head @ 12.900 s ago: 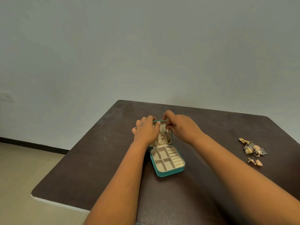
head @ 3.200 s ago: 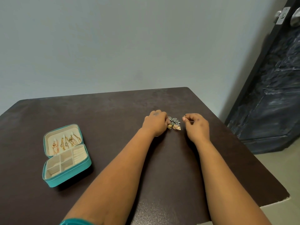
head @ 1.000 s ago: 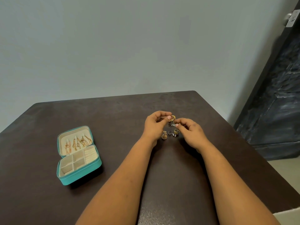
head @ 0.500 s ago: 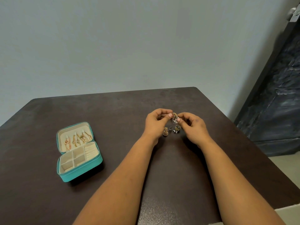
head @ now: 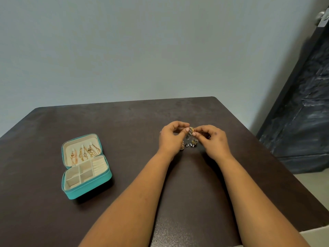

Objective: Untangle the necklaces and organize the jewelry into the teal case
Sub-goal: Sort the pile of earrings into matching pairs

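Head view: we held a small gold earring (head: 191,130) pinched between left hand (head: 170,138) and right hand (head: 213,139), both grips narrow. Below them lay loose earrings (head: 191,144) (tiny); a slip could scatter them across the desk (head: 142,122), well right of the teal case (head: 85,190).

Teal zip jewellery case (head: 89,188): cream lining. Thin gold chain necklaces (head: 84,153) against lid. Small gold earring pieces (head: 191,130), some with white beads. Dark brown mottled table (head: 124,122). Pale grey-blue wall (head: 142,50). Black streaked door (head: 302,113).
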